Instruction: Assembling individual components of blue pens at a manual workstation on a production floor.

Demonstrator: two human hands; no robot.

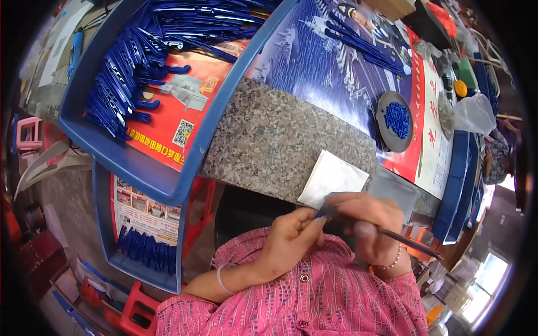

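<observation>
Close to my body, just past the edge of the granite worktop (280, 140), my two hands meet. The left hand (294, 238) pinches a small blue piece (320, 213) between thumb and fingers; most of it is hidden. My right hand (370, 221) is closed around a slim dark rod-like tool (412, 244), its end sticking out past the wrist. The tool's other end is covered by the fingers. Right beyond the hands lies a folded white cloth or paper (334, 178) at the worktop's edge. A grey dish (385, 134) of tiny blue bits stands farther right.
A blue tray (193, 162) at the left holds many slender glossy blue pieces (120, 84) with curved ends. Below it, a second blue tray (172, 269) holds more pieces (145, 251). Several long blue pieces (364, 47) lie on a poster (314, 73). Red stools (140, 308) stand lower left.
</observation>
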